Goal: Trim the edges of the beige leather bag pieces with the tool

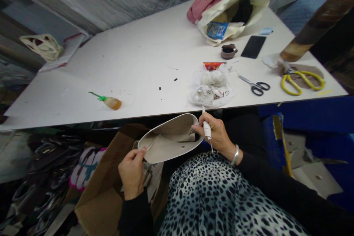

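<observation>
Between my hands, just off the table's front edge, is a beige leather-like bag (168, 149), its mouth spread and its inside showing. A small dark fitting and a dark slit are visible on its inner side. My left hand (132, 171) pinches the bag's left rim between thumb and fingers. At the right rim, my right hand (217, 132) is closed, thumb and finger on the edge. The same hand also grips a white-wrapped tool (207, 129) with a thin pointed metal end aimed down toward my lap.
On the white table (132, 55) are a glue bottle (112, 102), plastic-wrapped items (211, 84), black-handled scissors (257, 86), yellow-handled shears (301, 81), a phone (253, 46) and an open tote (260, 3). Below stand a cardboard box (102, 188) and a blue bin (309, 114) with beige pieces.
</observation>
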Available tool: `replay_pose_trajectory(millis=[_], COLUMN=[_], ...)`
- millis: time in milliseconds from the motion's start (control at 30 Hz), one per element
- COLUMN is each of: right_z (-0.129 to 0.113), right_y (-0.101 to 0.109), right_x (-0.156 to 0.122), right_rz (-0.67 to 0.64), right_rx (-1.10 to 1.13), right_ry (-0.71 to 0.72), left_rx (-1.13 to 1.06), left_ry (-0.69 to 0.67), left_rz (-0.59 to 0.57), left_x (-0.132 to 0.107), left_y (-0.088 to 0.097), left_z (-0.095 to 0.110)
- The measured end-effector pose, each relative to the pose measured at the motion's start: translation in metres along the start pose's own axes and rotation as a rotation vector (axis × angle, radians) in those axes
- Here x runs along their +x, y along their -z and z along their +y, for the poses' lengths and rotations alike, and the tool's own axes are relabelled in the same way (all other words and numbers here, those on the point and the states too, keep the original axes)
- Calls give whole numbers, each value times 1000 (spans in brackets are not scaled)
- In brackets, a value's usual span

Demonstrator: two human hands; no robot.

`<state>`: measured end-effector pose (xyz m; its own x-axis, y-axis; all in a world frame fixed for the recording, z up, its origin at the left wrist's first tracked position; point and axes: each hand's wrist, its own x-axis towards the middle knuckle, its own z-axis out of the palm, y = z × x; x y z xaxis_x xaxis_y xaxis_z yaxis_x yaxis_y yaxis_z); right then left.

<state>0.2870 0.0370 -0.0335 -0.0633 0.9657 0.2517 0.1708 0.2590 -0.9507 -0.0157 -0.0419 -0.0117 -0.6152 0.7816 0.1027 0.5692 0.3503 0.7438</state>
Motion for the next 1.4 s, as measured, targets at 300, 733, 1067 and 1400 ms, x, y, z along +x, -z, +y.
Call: replay_pose_trajectory(millis=[300, 733, 1067, 1400], right_z=[-15, -15, -18, -38], right_y=[5, -4, -7, -12], right_x=[19, 20, 24, 24], right_rz=[28, -104, -156, -231], right_rx=[-31, -11, 215, 203], right_ry=[-27, 67, -4, 128], left_rx=[-54, 149, 2, -24], left_ry=[95, 17, -405, -669], left_rz=[-308, -530, -933, -1176], left_x=[-37, -73, -22, 78], left_y=[48, 44, 85, -9], left_z=[46, 39, 57, 146])
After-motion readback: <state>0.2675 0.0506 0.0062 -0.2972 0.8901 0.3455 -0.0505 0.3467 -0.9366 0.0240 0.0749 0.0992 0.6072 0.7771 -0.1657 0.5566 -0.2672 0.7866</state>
